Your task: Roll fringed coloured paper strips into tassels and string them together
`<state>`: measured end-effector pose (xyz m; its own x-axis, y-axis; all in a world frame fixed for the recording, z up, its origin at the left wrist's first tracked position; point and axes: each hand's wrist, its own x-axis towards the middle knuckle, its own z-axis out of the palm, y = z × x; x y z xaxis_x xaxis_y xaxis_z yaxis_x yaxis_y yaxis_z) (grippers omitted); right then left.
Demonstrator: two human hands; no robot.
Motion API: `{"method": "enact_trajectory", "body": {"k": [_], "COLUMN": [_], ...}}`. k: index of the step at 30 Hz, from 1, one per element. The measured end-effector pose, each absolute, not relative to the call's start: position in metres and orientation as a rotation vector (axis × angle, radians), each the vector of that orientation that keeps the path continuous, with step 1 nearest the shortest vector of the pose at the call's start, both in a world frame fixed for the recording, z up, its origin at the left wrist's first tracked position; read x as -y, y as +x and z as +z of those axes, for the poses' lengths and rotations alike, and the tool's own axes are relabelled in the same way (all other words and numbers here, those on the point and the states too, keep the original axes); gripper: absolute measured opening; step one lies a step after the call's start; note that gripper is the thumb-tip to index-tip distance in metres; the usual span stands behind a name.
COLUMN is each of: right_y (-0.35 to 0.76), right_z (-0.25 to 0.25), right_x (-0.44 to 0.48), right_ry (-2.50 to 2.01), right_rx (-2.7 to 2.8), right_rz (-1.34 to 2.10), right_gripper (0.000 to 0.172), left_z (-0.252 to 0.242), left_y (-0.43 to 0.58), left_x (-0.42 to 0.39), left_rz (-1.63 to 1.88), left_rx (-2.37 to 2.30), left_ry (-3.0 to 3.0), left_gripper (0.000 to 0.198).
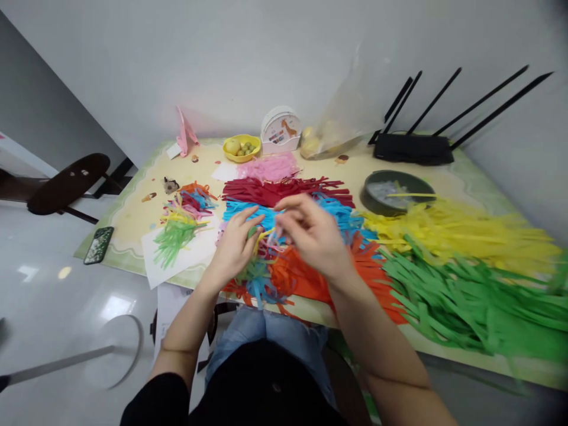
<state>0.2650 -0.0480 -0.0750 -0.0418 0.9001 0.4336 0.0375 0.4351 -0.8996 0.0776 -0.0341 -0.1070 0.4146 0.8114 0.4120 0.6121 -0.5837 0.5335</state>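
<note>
Your left hand and right hand meet over the middle of the table, fingertips drawn together around a thin yellow paper strip that sits between them, just above the blue strips. The frame is blurred there, so you cannot tell exactly how the pinch closes, but both sets of fingers look curled in on the strip rather than spread.

That strip will likely handle as very light and floppy: it bends at a touch, creases if squeezed hard and may tear if pulled. Take it near an end with thumb and forefinger, lightly.

Right below your hands, at 6 o'clock, lie orange strips with tangled blue ones. At 3 o'clock a broad heap of green strips spreads, with yellow strips beyond it at 2 o'clock. At 9 o'clock a white sheet carries a small mixed bundle, and a phone lies at the table edge past it.

Farther off, at 12 o'clock, come red strips, then pink strips. A dark bowl sits at 1 o'clock. Along the wall stand a yellow bowl, a small clock and a router.
</note>
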Motion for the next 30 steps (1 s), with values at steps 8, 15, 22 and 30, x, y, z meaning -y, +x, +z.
{"method": "enact_trajectory", "body": {"k": [8,15,22,30], "right_y": [0.251,0.258,0.246,0.242], "right_z": [-0.088,-0.085,-0.092,-0.09], "right_x": [0.047,0.05,0.068,0.067], "right_ry": [-0.991,-0.948,-0.929,-0.905], "right_rx": [1.735,1.512,1.359,1.329], "right_rz": [0.883,0.885,1.018,1.088], "right_gripper": [0.009,0.013,0.017,0.02], "left_z": [-0.093,-0.091,-0.096,-0.088], "left_y": [0.081,0.065,0.071,0.078], "left_x": [0.042,0.035,0.042,0.049], "left_rz": [0.856,1.048,1.355,1.441], "left_rx": [-1.277,-0.87,-1.139,-1.15], "left_ry": [2.067,1.301,1.452,1.611], "left_gripper": [0.018,0.045,0.03,0.018]}}
